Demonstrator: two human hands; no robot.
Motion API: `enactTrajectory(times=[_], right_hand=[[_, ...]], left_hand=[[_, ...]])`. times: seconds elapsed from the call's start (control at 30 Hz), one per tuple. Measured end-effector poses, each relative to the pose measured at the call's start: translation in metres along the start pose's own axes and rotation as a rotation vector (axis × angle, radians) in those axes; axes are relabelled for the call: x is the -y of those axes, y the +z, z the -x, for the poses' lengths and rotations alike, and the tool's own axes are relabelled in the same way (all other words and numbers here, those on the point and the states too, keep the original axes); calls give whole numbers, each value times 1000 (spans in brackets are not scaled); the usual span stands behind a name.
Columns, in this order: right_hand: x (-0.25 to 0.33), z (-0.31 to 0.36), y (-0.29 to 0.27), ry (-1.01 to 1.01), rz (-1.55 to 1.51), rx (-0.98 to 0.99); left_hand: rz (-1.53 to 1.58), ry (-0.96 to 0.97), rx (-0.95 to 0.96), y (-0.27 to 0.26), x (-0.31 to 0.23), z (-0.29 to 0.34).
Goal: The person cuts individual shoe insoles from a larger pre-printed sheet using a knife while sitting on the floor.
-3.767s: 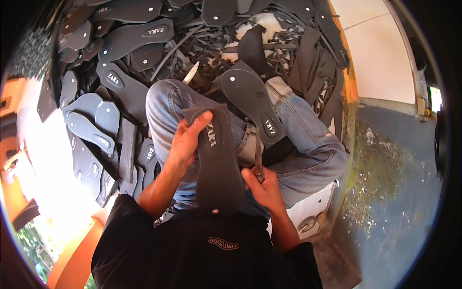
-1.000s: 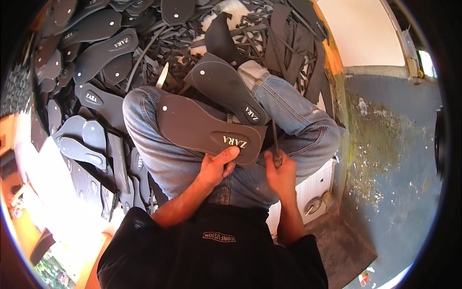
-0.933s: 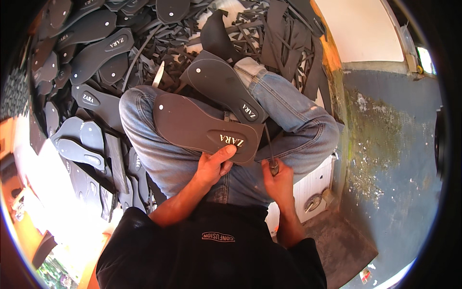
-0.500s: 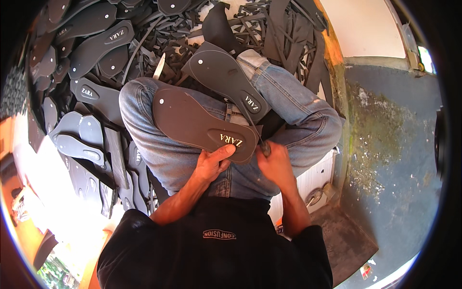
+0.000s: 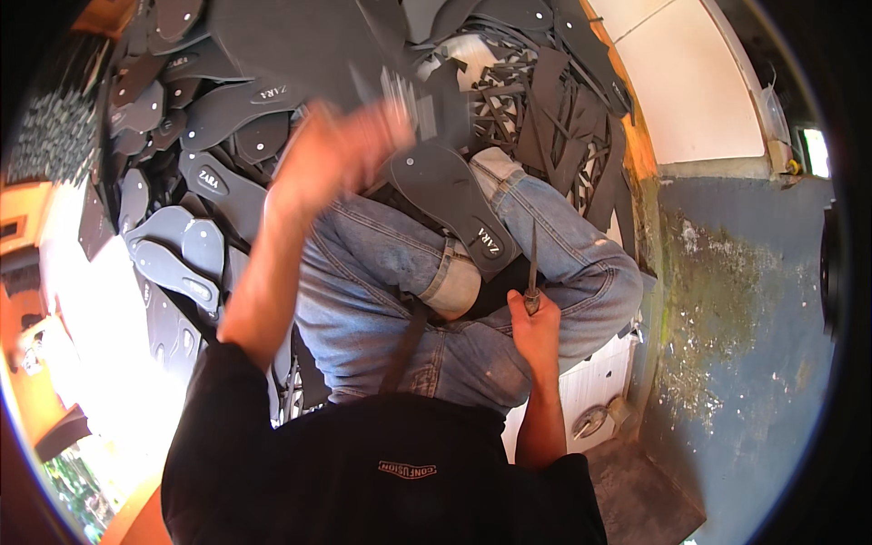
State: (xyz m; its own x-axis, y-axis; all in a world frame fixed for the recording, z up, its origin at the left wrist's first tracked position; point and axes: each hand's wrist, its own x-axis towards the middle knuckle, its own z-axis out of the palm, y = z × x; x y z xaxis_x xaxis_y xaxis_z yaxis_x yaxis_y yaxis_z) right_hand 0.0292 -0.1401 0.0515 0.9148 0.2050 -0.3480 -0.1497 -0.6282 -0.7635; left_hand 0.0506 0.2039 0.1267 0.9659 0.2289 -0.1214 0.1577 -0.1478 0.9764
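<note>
- The left hand point(image 5: 341, 154) is raised over the knee and smeared by motion. It holds a large sole point(image 5: 300, 41) by its lettered end, though the blur hides how each finger sits.
- That sole is dark grey and reaches from the hand up to the top edge of the view, above the heap; its white lettering is streaked beside the fingertips.
- The right hand point(image 5: 536, 327) is closed round the wooden-looking handle of a knife point(image 5: 533, 250), thumb near the top of the grip. The narrow blade points away from the body, its tip in front of the jeans.
- A second sole point(image 5: 459, 204) lies slantwise between the shins, against the turned-up cuff of the jeans point(image 5: 581, 245). Its wide end, with a white dot, points away; its lettered end lies nearer the knife.
- A thin dark strip point(image 5: 405, 350) runs down the lap to the hem of the black shirt point(image 5: 381, 490).
- A pile of soles point(image 5: 177, 263) spreads on the left, many overlapping.
- Dark scraps point(image 5: 504, 113) lie scattered beyond the legs on a pale surface.
- On the right stand white tiles point(image 5: 690, 100) and a stained blue-grey surface point(image 5: 763, 363). A round metal piece point(image 5: 590, 422) sits near the right forearm.
</note>
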Motion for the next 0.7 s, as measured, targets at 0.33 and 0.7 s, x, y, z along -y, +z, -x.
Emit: enactTrajectory(times=[0.33,0.7], right_hand=[[11,2,4,-47,22,-20],[0,7,3,-17,-218,-6]], left_hand=[[-867,-72,-162,15,126,-33],[391,-78,8,-7,-7,-3]])
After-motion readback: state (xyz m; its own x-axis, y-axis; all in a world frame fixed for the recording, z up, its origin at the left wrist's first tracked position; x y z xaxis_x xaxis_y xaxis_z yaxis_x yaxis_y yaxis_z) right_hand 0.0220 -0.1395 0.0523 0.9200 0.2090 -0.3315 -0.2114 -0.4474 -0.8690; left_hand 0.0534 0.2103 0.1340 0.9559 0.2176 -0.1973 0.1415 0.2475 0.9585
